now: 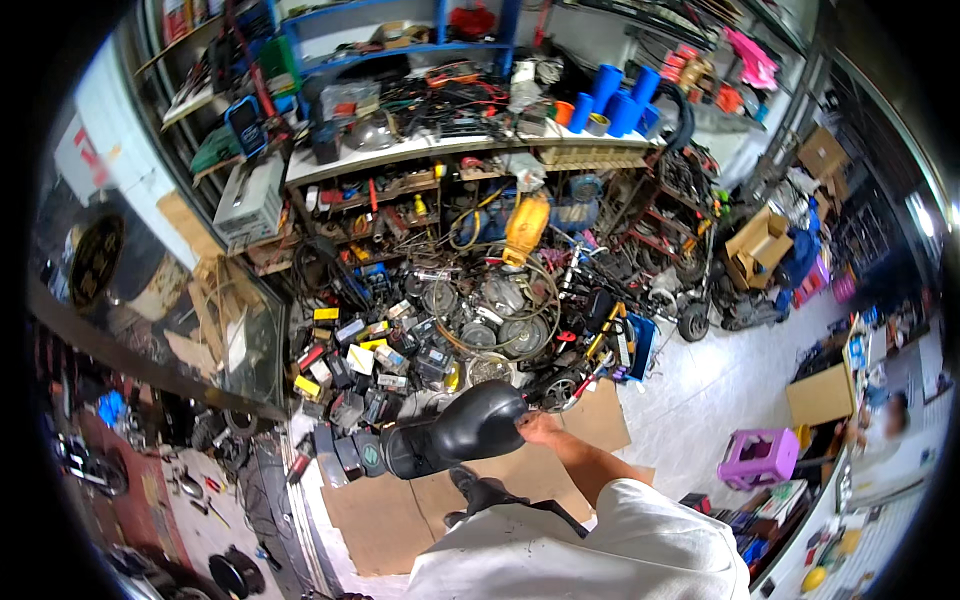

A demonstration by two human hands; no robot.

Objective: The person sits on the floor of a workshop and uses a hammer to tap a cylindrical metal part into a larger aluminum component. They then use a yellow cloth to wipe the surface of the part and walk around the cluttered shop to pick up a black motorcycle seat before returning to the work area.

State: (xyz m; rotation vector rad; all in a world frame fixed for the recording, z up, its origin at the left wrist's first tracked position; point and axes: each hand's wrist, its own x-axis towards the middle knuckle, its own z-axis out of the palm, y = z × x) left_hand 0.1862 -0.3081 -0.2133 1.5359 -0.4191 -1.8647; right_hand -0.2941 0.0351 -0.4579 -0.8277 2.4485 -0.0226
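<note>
A black padded motorcycle seat [470, 428] lies across my front, its rounded broad end to the right. My right hand [540, 427] is at that right end, with fingers closed on the seat's edge; the fingertips are partly hidden. My left hand does not show. Dark grey blocks [347, 458] sit in a row beside the seat's left end, and one carries a round pale emblem. Under the seat and around my dark shoes [468, 482] flat brown cardboard [380, 525] covers the floor.
Boxed parts and batteries [392, 360] are heaped ahead on the left, with metal wheels and covers [523, 335] beside them. Behind stands a cluttered white workbench [420, 143]. To the right are a purple stool [758, 458] and an open carton [757, 245]. A person [885, 425] is at the far right.
</note>
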